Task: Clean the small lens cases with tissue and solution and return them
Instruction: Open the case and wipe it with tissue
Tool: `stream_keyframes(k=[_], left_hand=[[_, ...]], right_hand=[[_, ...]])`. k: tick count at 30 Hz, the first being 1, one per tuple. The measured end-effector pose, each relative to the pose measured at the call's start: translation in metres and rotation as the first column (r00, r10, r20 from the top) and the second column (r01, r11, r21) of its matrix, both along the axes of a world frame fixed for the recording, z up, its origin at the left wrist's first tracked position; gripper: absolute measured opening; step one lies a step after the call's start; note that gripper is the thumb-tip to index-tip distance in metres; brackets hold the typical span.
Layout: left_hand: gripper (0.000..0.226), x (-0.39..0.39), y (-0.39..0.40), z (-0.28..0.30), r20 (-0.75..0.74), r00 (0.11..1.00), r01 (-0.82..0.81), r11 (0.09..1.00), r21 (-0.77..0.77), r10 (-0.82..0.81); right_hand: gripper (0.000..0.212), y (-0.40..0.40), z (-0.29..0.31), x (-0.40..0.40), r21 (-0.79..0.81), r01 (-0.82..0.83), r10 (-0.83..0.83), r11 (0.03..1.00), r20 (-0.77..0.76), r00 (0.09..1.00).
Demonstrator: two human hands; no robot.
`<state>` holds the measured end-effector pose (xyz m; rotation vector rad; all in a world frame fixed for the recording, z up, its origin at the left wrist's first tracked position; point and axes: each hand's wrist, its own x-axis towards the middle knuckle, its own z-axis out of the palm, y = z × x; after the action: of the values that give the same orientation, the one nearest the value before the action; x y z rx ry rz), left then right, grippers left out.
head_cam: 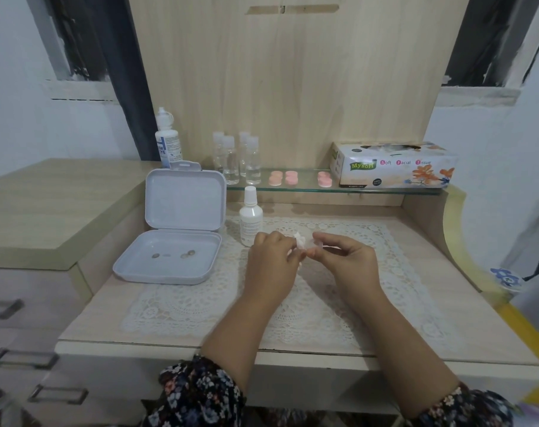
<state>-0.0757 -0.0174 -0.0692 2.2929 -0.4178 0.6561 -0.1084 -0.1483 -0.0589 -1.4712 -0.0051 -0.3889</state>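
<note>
My left hand [272,251] pinches a wad of tissue [300,240] against the small clear lens case [319,246] held in my right hand's [345,257] curled fingertips, above the lace mat [369,303]. Rub too hard and it could slip out, perhaps knocking the solution bottle [250,218] just left.

The surface [431,291] looks like pale, smooth wood laminate under a white lace cloth [369,241]. The open case [169,260] at left is matt grey plastic. Upper centre, a clear glass shelf [305,188] carries transparent plastic bottles [242,161] and a glossy printed cardboard tissue box [394,166].
</note>
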Motion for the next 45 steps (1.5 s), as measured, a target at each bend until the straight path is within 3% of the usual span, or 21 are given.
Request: stream_keyframes(k=[8, 12, 14, 16, 20, 25, 30, 35, 39, 41, 45], left_hand=[[0.015, 0.001, 0.000, 0.002, -0.265, 0.957, 0.062, 0.975, -0.211, -0.118], [0.017, 0.000, 0.003, 0.006, -0.329, 0.908, 0.051, 0.847, -0.529, -0.260], [0.018, -0.004, 0.005, 0.010, -0.256, 0.929, 0.059, 0.791, -0.609, -0.266], [0.021, -0.007, 0.005, 0.013, -0.149, 0.953, 0.130, 0.801, -0.584, -0.264], [0.022, -0.005, 0.000, 0.008, -0.063, 0.964, 0.220, 0.908, -0.356, -0.258], [0.019, 0.003, 0.002, -0.004, 0.051, 0.990, 0.141, 0.973, -0.181, -0.133], [0.017, 0.003, 0.002, -0.005, 0.082, 0.987, 0.143, 0.989, -0.035, -0.140], [0.015, -0.003, -0.002, 0.004, -0.192, 0.956, 0.187, 0.966, -0.179, -0.221], [0.021, -0.006, 0.003, 0.011, -0.351, 0.841, 0.189, 0.832, -0.522, -0.411], [0.020, -0.009, 0.005, 0.014, -0.368, 0.812, 0.150, 0.771, -0.620, -0.453], [0.021, -0.012, 0.004, 0.016, -0.273, 0.859, 0.195, 0.770, -0.608, -0.433]], right_hand=[[0.030, 0.002, -0.001, 0.000, -0.062, -0.011, 0.013, 0.998, 0.027, 1.000], [0.030, 0.001, 0.001, -0.002, -0.016, -0.019, 0.019, 1.000, 0.030, 0.999], [0.031, 0.001, 0.001, -0.001, 0.002, -0.017, 0.017, 1.000, 0.014, 1.000], [0.031, 0.001, 0.000, 0.000, 0.010, -0.020, 0.020, 1.000, 0.003, 1.000], [0.036, 0.000, 0.000, 0.002, 0.062, -0.098, 0.096, 0.993, 0.030, 0.995], [0.039, -0.001, -0.003, 0.003, 0.004, -0.113, 0.113, 0.994, 0.033, 0.993], [0.037, -0.001, -0.009, 0.004, -0.120, -0.008, 0.014, 0.993, 0.050, 0.999], [0.039, -0.002, -0.012, 0.005, -0.345, 0.061, -0.021, 0.937, 0.118, 0.993], [0.039, -0.001, -0.012, 0.003, -0.362, 0.033, 0.006, 0.932, 0.106, 0.994], [0.039, -0.001, -0.011, 0.003, -0.346, 0.030, 0.012, 0.938, 0.117, 0.993], [0.041, -0.002, -0.010, 0.004, -0.320, 0.044, 0.001, 0.946, 0.141, 0.990]])
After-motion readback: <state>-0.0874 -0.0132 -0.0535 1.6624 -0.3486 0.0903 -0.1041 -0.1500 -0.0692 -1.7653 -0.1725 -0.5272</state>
